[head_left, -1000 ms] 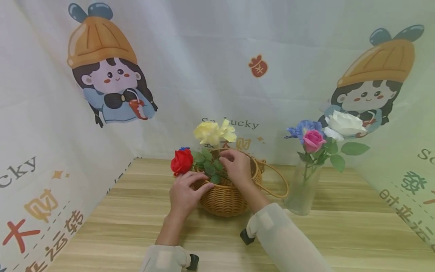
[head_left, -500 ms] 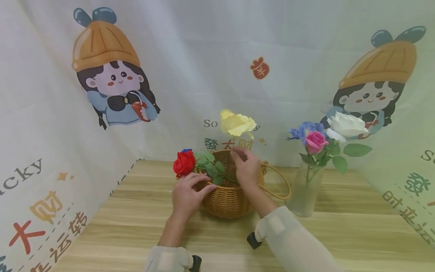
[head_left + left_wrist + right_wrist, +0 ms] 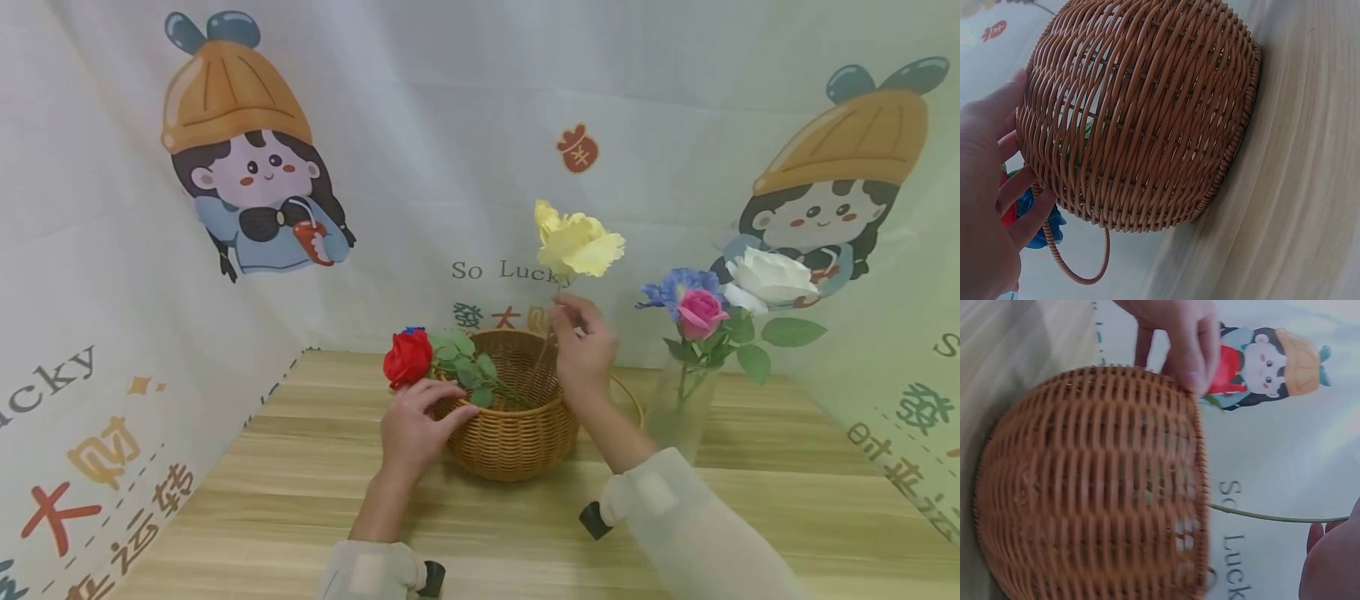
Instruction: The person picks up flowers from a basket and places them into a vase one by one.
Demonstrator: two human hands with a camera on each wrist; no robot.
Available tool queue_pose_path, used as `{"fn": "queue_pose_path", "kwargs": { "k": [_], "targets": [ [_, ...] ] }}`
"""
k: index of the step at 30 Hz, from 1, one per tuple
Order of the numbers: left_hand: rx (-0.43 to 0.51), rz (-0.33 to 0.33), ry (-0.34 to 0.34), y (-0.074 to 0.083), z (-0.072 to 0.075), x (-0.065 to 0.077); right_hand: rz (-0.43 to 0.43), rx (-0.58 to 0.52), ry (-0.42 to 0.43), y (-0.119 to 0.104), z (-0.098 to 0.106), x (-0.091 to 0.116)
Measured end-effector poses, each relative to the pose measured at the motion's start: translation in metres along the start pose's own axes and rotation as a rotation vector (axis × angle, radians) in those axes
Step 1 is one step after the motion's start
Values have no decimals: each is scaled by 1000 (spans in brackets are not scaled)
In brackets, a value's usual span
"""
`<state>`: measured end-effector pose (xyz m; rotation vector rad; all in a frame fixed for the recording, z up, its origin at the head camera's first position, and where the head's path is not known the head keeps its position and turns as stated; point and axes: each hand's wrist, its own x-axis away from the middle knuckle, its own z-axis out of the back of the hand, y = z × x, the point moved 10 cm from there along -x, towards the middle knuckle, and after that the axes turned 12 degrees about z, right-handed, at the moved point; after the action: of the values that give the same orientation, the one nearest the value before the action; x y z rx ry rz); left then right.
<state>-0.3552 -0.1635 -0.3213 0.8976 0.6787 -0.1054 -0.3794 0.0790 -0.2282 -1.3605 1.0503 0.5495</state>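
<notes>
Leaning at far left: red rose (image 3: 408,358), its head over the left rim of the wicker basket (image 3: 512,447), a blue bloom (image 3: 413,331) partly hidden behind.
Left hand (image 3: 418,423): fingers slightly spread, gripping the rim together with the thumb.
Basket: upright on the wooden table (image 3: 292,483), green leaves (image 3: 467,368) inside at its left.
Yellow flower (image 3: 579,244): head well above the basket's right half, stem slanting down into the mouth.
Right hand (image 3: 588,358): thumb and fingertips pinching that stem just under the bloom.
Frosted vase (image 3: 681,412): far right, holding violet-blue (image 3: 678,292), pink (image 3: 701,314) and white (image 3: 772,277) flowers, partly behind the sleeve (image 3: 697,533).
</notes>
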Motion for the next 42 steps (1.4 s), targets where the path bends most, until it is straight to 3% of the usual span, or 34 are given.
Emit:
{"fn": "queue_pose_path", "kwargs": {
  "k": [13,20,29,36,42],
  "targets": [
    [-11,12,4,0,0,0,-7,-85,114,-18,45,-24],
    [-8,8,4,0,0,0,14,-125,159,-22,67,-25],
    [-10,4,8,1,0,0,72,-129,147,-35,89,-24],
    [-9,3,7,0,0,0,81,-197,187,-35,113,-26],
    [-9,-3,12,1,0,1,79,-160,235,-32,137,-30]
  ]
}}
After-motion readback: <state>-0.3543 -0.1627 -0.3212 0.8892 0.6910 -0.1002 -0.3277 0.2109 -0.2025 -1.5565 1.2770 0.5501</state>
